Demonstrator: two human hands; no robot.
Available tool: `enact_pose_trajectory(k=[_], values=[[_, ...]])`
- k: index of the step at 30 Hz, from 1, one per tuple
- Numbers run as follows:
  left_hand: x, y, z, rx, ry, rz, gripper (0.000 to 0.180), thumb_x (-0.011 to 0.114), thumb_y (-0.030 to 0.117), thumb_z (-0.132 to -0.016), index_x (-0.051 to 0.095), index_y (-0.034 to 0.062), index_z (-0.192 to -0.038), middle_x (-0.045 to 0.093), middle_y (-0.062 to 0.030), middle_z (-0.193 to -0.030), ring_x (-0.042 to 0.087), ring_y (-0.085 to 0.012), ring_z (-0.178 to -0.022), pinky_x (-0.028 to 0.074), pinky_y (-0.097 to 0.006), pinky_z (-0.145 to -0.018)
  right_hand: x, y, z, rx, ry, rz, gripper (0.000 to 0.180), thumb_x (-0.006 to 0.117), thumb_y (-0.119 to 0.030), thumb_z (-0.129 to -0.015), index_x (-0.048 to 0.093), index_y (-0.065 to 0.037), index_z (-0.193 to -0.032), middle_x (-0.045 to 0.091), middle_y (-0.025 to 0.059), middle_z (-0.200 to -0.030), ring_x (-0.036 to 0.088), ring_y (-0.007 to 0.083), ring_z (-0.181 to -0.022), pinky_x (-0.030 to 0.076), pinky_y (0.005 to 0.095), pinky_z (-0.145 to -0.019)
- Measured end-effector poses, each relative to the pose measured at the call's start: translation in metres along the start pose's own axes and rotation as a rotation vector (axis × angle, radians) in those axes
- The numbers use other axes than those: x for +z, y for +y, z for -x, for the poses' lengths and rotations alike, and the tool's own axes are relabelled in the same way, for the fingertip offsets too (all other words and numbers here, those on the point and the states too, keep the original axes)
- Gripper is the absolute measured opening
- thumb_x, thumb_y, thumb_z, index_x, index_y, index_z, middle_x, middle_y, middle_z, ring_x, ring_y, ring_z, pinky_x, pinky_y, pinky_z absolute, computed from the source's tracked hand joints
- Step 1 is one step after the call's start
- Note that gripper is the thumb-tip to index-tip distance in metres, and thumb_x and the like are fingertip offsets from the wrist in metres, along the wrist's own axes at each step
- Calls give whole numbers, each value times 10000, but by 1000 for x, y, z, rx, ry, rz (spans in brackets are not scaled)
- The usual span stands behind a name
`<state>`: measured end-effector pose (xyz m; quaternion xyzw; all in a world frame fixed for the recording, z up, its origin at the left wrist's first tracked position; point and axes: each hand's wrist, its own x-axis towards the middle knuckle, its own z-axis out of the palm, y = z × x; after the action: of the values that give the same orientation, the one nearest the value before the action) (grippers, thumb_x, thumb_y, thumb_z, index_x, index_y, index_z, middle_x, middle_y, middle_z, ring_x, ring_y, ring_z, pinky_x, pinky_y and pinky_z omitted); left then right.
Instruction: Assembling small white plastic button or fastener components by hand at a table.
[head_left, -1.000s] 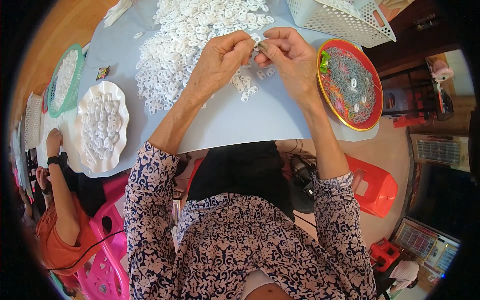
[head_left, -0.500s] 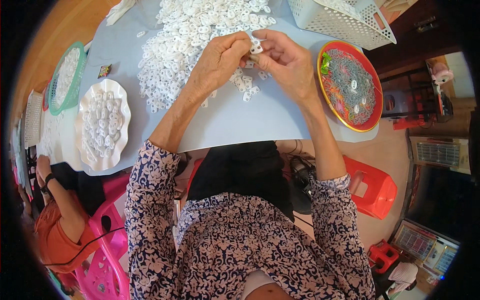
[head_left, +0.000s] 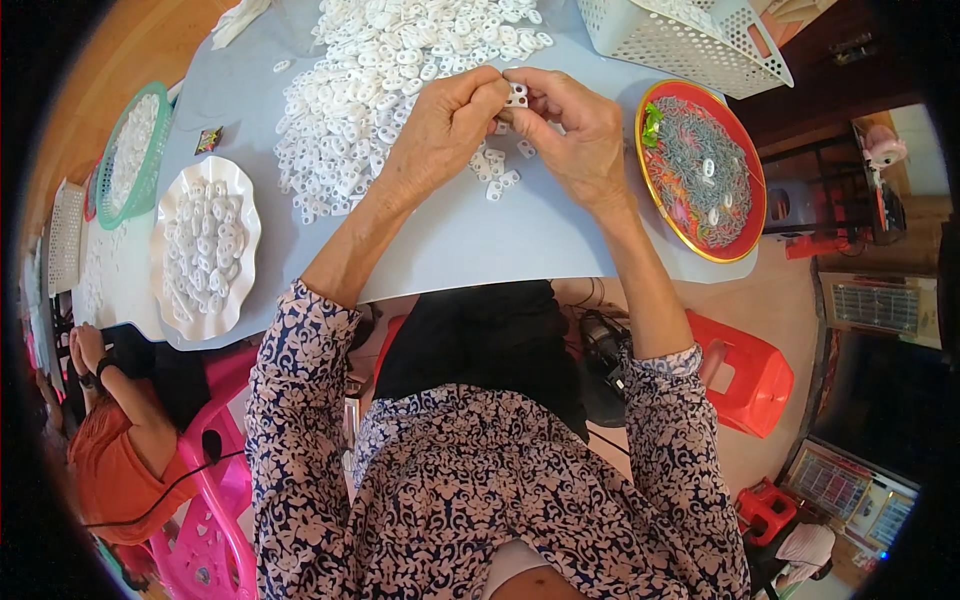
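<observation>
A small white plastic piece with two dark holes point(head_left: 517, 95) is pinched between my two hands above the table. My left hand point(head_left: 447, 122) closes on its left side with bent fingers and thumb. On the other side, my right hand point(head_left: 578, 130) grips it between thumb and forefinger, the other fingers curled. A big pile of similar white pieces point(head_left: 335, 130) spreads behind and left of my hands, and a few loose ones point(head_left: 495, 172) lie just under them. My fingers partly cover the held piece, so whether it is one piece or two together is unclear.
A red gold-rimmed plate point(head_left: 735, 247) of thin grey parts stands right, beside a grey perforated basket point(head_left: 640, 45). At left are a white scalloped dish point(head_left: 252, 235) of pieces, a green basket point(head_left: 165, 135) and a small wrapper point(head_left: 208, 140). Another person's hands point(head_left: 85, 345) show at far left.
The held piece has turned between my fingers, and my right fingertips have closed in on it. The other person's hands at far left have shifted slightly.
</observation>
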<state>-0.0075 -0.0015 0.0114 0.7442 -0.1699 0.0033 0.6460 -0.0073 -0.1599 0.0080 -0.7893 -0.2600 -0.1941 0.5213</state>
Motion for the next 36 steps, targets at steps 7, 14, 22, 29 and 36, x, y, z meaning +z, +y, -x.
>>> enact_pose_trajectory(k=[7,14,22,29,36], values=[[1,5,2,13,-2,-54,267,445,164,-926,529,-21,-753,512,-11,-634,458,-76,-618,413,-235,-571,-5,-2,0,-17,-26,64,214,695,-58,-757,662,-31,-966,667,73,-798,640,146,-640,518,252,-592],[3,2,4,8,-14,-49,290,432,180,-928,550,-29,-765,580,-34,-660,509,-88,-641,434,-245,-598,-5,0,2,26,-54,-19,194,694,-59,-769,661,-10,-954,686,79,-812,659,127,-661,520,240,-592],[6,4,8,-19,15,20,269,445,172,-910,553,-32,-771,545,-28,-682,498,-90,-653,435,-244,-607,-4,-3,2,79,-64,-134,161,702,-49,-769,667,-11,-922,683,74,-760,663,108,-671,521,220,-587],[5,-6,5,-64,35,39,268,456,174,-907,552,-25,-754,495,1,-664,452,-80,-638,427,-233,-615,-5,2,0,81,-116,-131,187,702,-63,-776,650,3,-943,680,75,-740,658,102,-669,517,224,-584],[5,1,8,-89,12,44,281,448,183,-910,559,-24,-754,510,-2,-677,461,-81,-646,438,-237,-621,-6,-3,0,96,-124,-106,105,674,-53,-808,640,10,-885,680,68,-731,656,100,-661,527,230,-576]])
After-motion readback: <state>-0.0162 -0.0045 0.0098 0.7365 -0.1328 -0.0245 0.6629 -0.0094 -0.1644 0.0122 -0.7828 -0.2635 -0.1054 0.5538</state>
